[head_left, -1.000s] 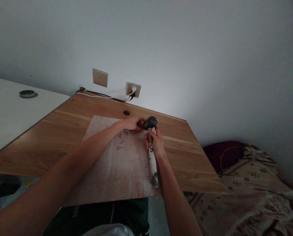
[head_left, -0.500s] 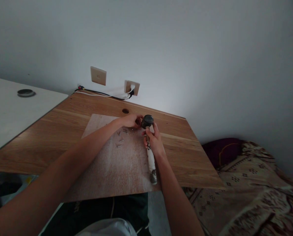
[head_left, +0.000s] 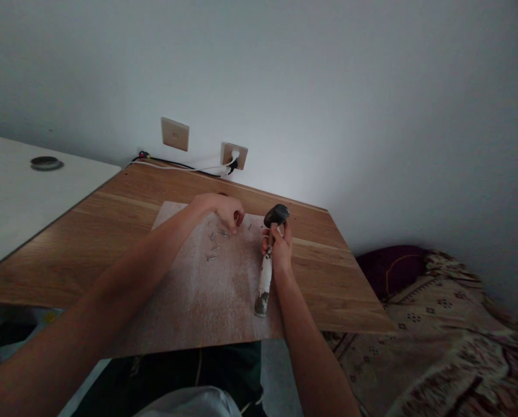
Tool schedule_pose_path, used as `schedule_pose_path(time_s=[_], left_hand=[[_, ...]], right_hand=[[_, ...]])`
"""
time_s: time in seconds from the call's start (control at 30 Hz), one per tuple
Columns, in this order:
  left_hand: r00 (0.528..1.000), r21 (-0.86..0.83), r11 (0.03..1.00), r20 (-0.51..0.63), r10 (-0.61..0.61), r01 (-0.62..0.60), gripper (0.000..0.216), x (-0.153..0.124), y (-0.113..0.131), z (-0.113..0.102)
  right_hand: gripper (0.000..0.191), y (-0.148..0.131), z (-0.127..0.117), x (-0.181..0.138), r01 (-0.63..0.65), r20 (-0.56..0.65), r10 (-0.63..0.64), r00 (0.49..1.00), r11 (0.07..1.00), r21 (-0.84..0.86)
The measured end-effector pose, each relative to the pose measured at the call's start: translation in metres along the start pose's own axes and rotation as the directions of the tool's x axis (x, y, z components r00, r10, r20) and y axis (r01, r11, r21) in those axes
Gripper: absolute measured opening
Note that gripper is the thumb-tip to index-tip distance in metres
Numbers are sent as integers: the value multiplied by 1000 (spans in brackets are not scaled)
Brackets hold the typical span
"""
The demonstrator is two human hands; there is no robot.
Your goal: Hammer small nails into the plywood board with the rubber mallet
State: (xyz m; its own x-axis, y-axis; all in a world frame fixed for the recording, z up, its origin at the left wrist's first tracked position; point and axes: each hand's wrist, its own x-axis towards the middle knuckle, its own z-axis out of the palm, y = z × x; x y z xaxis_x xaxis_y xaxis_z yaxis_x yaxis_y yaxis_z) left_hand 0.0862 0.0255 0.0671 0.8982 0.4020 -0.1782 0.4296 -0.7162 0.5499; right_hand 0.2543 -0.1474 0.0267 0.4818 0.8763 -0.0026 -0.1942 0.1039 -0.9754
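Note:
In my right hand [head_left: 281, 249] is a hammer [head_left: 266, 275] with a dark, thick head and a worn white handle; the fingers wrap its neck just under the head. The handle slants down towards me over a thin reddish-white board [head_left: 198, 307]. My left hand [head_left: 224, 209] is over the far part of the board, fingers curled down and drawn together; whether anything is between the fingertips is hidden. Several small loose nails [head_left: 213, 250] lie just below and left of those fingertips. One more nail [head_left: 249, 226] shows between my two hands.
The board lies on a wooden desk [head_left: 328, 278] against the wall. White and black cables [head_left: 176, 167] run along its back edge to a wall socket [head_left: 234, 155]. A white tabletop [head_left: 33, 202] adjoins on the left. Patterned bedding [head_left: 415, 336] is at the right.
My left hand has drawn back left from the hammer head towards the loose nails. My right hand has shifted the hammer right, and its handle end has swung left.

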Motion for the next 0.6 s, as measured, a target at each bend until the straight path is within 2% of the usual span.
schedule_pose_path(time_s=[0.1, 0.17, 0.27, 0.4, 0.47, 0.6], left_hand=[[996, 8, 1000, 93, 14, -15, 18, -1, -2, 3], [995, -20, 1000, 102, 22, -20, 17, -2, -2, 5], [998, -27, 1000, 54, 8, -7, 15, -5, -1, 3], [995, 43, 998, -87, -37, 41, 16, -11, 2, -2], [992, 49, 998, -120, -43, 49, 18, -12, 3, -2], [989, 15, 1000, -145, 27, -25, 16, -7, 5, 3]], right_hand=[[44, 4, -5, 8, -80, -71, 79, 994, 997, -13], [41, 5, -7, 12, -110, -81, 108, 991, 994, -16], [38, 6, -7, 12, -102, -77, 101, 992, 995, -17], [38, 7, -5, 10, -99, -77, 97, 992, 995, -23], [40, 8, -6, 11, -97, -75, 95, 993, 995, -24], [43, 8, -8, 13, -97, -62, 95, 994, 995, -30]])
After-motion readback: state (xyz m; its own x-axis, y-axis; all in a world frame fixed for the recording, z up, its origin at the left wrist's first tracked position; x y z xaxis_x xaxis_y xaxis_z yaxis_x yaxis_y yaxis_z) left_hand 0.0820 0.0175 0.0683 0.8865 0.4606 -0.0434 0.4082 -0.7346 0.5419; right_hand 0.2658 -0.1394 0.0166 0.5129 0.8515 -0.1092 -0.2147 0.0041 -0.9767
